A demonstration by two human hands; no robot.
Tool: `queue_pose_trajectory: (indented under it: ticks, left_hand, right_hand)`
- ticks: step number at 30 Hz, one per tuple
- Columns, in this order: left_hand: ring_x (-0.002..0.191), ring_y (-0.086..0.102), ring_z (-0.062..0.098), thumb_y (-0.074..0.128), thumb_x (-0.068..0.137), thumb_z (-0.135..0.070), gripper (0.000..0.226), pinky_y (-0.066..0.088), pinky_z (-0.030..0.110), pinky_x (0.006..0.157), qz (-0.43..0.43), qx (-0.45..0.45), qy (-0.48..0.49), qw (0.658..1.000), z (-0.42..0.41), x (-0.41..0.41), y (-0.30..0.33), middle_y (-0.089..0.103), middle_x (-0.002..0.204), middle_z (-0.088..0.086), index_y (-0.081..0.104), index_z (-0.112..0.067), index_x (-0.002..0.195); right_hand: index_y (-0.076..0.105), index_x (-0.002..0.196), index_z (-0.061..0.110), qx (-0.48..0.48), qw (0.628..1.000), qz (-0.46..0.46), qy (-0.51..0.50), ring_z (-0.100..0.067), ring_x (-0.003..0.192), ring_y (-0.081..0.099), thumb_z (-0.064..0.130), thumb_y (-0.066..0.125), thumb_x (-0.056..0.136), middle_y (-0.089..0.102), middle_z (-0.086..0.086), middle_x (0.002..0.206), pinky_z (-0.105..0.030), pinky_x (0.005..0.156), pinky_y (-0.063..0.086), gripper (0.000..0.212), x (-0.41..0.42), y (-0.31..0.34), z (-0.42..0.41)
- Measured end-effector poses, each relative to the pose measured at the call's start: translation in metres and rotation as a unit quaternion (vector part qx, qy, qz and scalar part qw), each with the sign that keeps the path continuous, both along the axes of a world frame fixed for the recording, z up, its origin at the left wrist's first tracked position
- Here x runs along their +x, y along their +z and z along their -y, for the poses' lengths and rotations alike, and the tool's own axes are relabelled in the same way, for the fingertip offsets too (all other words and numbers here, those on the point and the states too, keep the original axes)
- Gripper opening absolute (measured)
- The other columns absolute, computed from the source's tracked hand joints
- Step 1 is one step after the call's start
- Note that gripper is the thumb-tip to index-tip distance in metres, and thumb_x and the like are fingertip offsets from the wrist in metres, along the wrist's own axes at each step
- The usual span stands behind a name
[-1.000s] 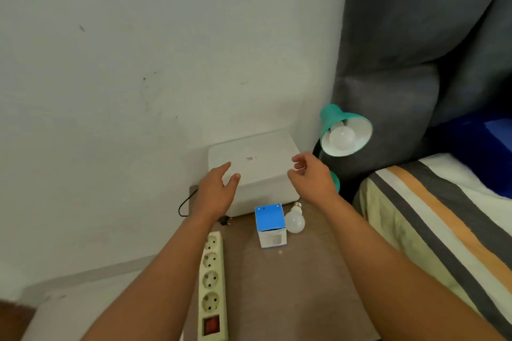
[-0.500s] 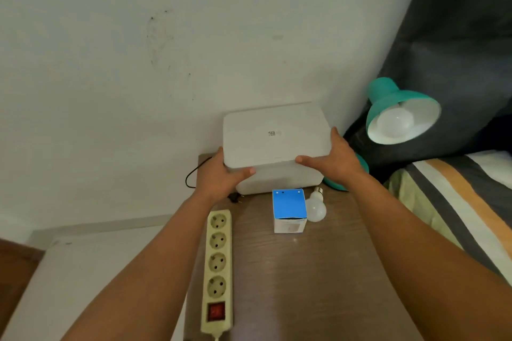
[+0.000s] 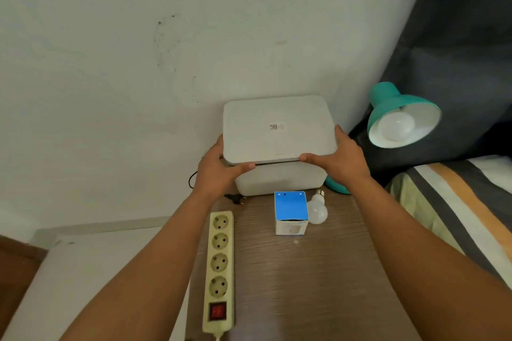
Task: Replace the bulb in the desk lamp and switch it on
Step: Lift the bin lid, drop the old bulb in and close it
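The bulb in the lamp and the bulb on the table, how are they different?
The bulb in the lamp sits inside the teal shade, its screw base hidden; the bulb on the table lies on its side beside the blue box, its screw base bare. The lamp bulb looks larger in this view, though it may only be nearer the camera. Both are white and rounded, and neither hand touches either.

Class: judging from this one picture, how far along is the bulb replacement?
Done: nothing visible; the teal lamp holds an unlit bulb. In hand: left hand and right hand grip the white box's lid. Left: fitting the loose bulb, switching on.
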State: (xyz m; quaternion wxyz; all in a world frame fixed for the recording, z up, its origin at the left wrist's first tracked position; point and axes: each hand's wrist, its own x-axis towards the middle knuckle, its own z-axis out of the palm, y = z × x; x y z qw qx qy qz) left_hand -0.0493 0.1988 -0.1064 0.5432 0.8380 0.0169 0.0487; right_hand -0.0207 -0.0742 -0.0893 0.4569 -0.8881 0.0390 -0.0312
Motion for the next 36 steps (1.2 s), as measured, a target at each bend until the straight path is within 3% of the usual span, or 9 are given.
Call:
queue_pose_trajectory:
  ticks: [3,7,11,14,20,23,25,31,36]
  left_hand:
    - [0.119,0.057,0.002,0.089,0.070,-0.031,0.078,0.048,0.028,0.099,0.025,0.017,-0.001,1.000,-0.004,-0.006,0.011,0.063,0.127,-0.019,0.050,-0.040,0.137]
    - [0.110,0.058,-0.006,0.088,0.071,-0.031,0.081,0.048,0.015,0.088,0.035,0.028,0.008,0.999,-0.007,-0.032,0.027,0.064,0.122,-0.025,0.046,-0.044,0.139]
    - [0.099,0.056,-0.014,0.086,0.073,-0.030,0.081,0.044,0.003,0.073,0.043,0.045,0.015,0.998,-0.008,-0.073,0.038,0.062,0.116,-0.031,0.043,-0.043,0.141]
    - [0.097,0.058,-0.011,0.087,0.073,-0.029,0.081,0.044,0.004,0.070,0.046,0.053,0.017,0.997,-0.005,-0.106,0.039,0.064,0.113,-0.026,0.044,-0.042,0.140]
    - [0.103,0.047,-0.019,0.087,0.070,-0.034,0.078,0.039,0.003,0.077,0.053,0.083,0.023,0.995,0.013,-0.169,0.023,0.057,0.110,-0.021,0.046,-0.045,0.136]
    - [0.117,0.047,-0.004,0.084,0.066,-0.052,0.083,0.046,0.029,0.100,0.018,0.098,0.030,0.995,0.026,-0.199,0.000,0.057,0.126,-0.011,0.045,-0.046,0.139]
    - [0.131,0.043,0.008,0.083,0.063,-0.059,0.089,0.042,0.041,0.110,-0.008,0.090,0.031,0.995,0.036,-0.218,-0.017,0.051,0.142,-0.011,0.044,-0.043,0.141]
    - [0.134,0.043,0.012,0.074,0.058,-0.079,0.100,0.043,0.045,0.109,-0.069,0.126,0.012,0.990,0.056,-0.269,-0.063,0.048,0.145,-0.015,0.037,-0.046,0.144]
    - [0.134,0.040,0.014,0.075,0.061,-0.072,0.094,0.037,0.037,0.111,-0.090,0.162,0.003,0.983,0.064,-0.298,-0.083,0.047,0.143,-0.013,0.039,-0.042,0.142]
  right_hand:
    - [0.037,0.145,0.013,0.005,1.000,0.011,-0.012,-0.021,0.125,0.049,0.046,0.089,0.061,0.054,-0.004,0.133,-0.022,0.093,0.036,0.105,-0.008,0.011,-0.003]
    - [0.019,0.156,0.013,-0.002,1.000,0.017,-0.020,-0.023,0.140,0.036,0.051,0.088,0.061,0.040,-0.006,0.153,-0.032,0.110,0.033,0.123,-0.030,0.024,-0.008]
    - [0.027,0.153,0.016,0.004,0.999,0.038,-0.013,-0.024,0.134,0.044,0.052,0.088,0.059,0.047,-0.004,0.146,-0.038,0.107,0.041,0.118,-0.065,0.029,-0.010]
    - [0.044,0.136,0.028,0.025,0.998,0.058,0.013,-0.017,0.118,0.054,0.052,0.089,0.056,0.059,0.005,0.126,-0.041,0.096,0.051,0.095,-0.096,0.026,-0.003]
    - [0.047,0.128,0.031,0.029,0.997,0.067,0.021,-0.012,0.105,0.057,0.048,0.089,0.059,0.061,0.011,0.113,-0.028,0.080,0.049,0.083,-0.166,0.009,0.019]
    - [0.045,0.136,0.029,0.017,0.998,0.057,0.012,-0.010,0.105,0.054,0.047,0.088,0.061,0.057,0.015,0.113,-0.027,0.081,0.046,0.088,-0.203,-0.003,0.033]
    - [0.039,0.143,0.028,-0.001,0.999,0.045,0.008,-0.007,0.108,0.048,0.047,0.087,0.063,0.051,0.018,0.116,-0.029,0.088,0.045,0.095,-0.228,-0.011,0.042]
    - [0.033,0.150,0.023,-0.020,1.000,-0.003,-0.004,-0.003,0.111,0.038,0.043,0.090,0.061,0.043,0.015,0.121,-0.021,0.093,0.034,0.107,-0.283,-0.043,0.066]
    - [0.041,0.143,0.026,0.004,0.998,-0.060,0.009,-0.008,0.114,0.044,0.046,0.090,0.058,0.047,0.015,0.124,-0.025,0.095,0.037,0.100,-0.308,-0.075,0.077]
